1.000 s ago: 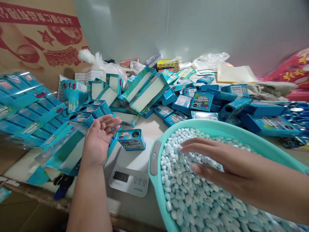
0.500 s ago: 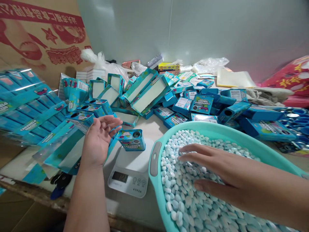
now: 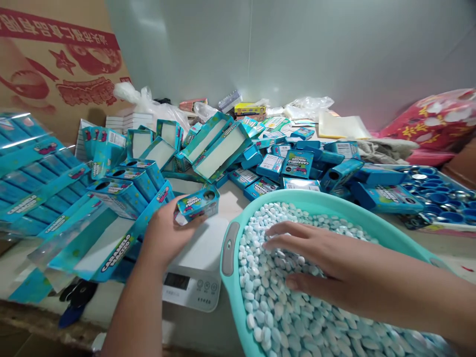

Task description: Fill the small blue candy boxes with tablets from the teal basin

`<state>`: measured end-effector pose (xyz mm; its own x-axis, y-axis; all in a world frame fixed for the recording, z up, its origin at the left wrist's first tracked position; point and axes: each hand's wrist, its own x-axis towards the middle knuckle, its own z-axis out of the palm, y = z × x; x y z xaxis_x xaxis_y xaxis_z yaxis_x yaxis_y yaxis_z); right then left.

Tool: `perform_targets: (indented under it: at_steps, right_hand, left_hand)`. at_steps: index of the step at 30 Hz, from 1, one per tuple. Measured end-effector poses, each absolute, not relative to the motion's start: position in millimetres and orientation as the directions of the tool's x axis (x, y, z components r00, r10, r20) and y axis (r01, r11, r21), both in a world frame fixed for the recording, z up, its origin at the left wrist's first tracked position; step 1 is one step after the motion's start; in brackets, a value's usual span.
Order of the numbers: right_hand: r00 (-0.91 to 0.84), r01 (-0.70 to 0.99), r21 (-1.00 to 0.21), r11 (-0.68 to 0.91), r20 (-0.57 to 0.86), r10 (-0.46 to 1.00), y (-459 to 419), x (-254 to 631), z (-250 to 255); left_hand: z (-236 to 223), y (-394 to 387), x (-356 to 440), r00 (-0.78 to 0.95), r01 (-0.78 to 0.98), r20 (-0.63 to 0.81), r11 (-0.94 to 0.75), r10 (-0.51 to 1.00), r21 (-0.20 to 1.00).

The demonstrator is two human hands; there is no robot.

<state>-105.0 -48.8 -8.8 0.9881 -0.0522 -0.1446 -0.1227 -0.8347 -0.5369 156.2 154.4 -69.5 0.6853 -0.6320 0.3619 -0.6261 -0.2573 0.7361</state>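
Note:
My left hand [image 3: 167, 230] is closed around a small blue candy box [image 3: 199, 204] with a round hole in its top, holding it tilted over the white kitchen scale [image 3: 197, 267]. The scale's display is too dark to read. Spread over the pale blue and white candies [image 3: 275, 297], my right hand [image 3: 308, 248] has its fingers apart and rests at their surface. The candies fill a turquoise basin [image 3: 232, 263] with a grey handle grip. Left of my left hand, several blue boxes [image 3: 119, 193] stand in an open display tray [image 3: 107, 258].
Behind the basin lies a heap of blue boxes [image 3: 297, 163]. Empty display trays [image 3: 219, 148] are piled at the back. Wrapped full trays [image 3: 37, 173] stand far left, near scissors [image 3: 78, 300] at the table edge. A tray of round blue parts [image 3: 442, 193] sits right.
My left hand has moved from beside the candy box to grip it, lifting and tilting it off the scale. My right hand stays over the candies. The view has shifted slightly.

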Motion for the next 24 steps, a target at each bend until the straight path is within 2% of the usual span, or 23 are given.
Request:
perform_targets:
  at_steps: [2,3,5,6,8,13,18,22,24]
  right_hand:
    - [0.989,-0.121,-0.559,-0.821,-0.139,-0.051,-48.9,-104.9,-7.6]
    - [0.99,-0.117,-0.571,-0.812,-0.133,-0.048,-48.9,-104.8,-7.3]
    - [0.992,-0.102,-0.589,-0.802,-0.12,-0.038,-49.2,-104.5,-7.1]
    - [0.993,-0.097,-0.592,-0.8,-0.116,-0.035,-49.3,-104.3,-7.2]
    - [0.992,-0.095,-0.589,-0.803,-0.12,-0.03,-49.7,-103.9,-7.3]
    - [0.989,-0.11,-0.566,-0.817,-0.147,-0.032,-50.7,-103.4,-6.4]
    - [0.986,-0.117,-0.559,-0.821,-0.165,-0.029,-51.3,-103.4,-5.2]
    - [0.987,-0.12,-0.572,-0.812,-0.16,-0.034,-51.1,-103.9,-5.7]
    - [0.988,-0.12,-0.577,-0.808,-0.151,-0.039,-50.9,-103.7,-5.8]
  left_hand:
    - [-68.2,147.4,143.4,0.491,-0.863,0.703,-0.179,-0.514,0.472]
    - [-67.1,145.2,137.3,0.334,-0.942,0.798,-0.155,-0.502,0.297]
    - [-64.9,143.1,127.4,0.048,-0.996,0.811,-0.093,-0.582,-0.007]
    - [-64.2,142.8,123.8,-0.052,-0.993,0.777,-0.053,-0.627,-0.109]
    - [-64.0,142.5,119.8,-0.162,-0.977,0.739,0.001,-0.654,-0.212]
    - [-66.8,140.6,123.0,-0.168,-0.972,0.786,-0.034,-0.595,-0.233]
    - [-65.1,143.0,134.7,-0.107,-0.983,0.792,-0.054,-0.601,-0.174]
    - [-63.2,147.1,139.8,-0.024,-1.0,0.787,0.003,-0.616,-0.028]
    - [-63.4,148.0,139.0,0.115,-0.991,0.771,-0.017,-0.627,0.134]
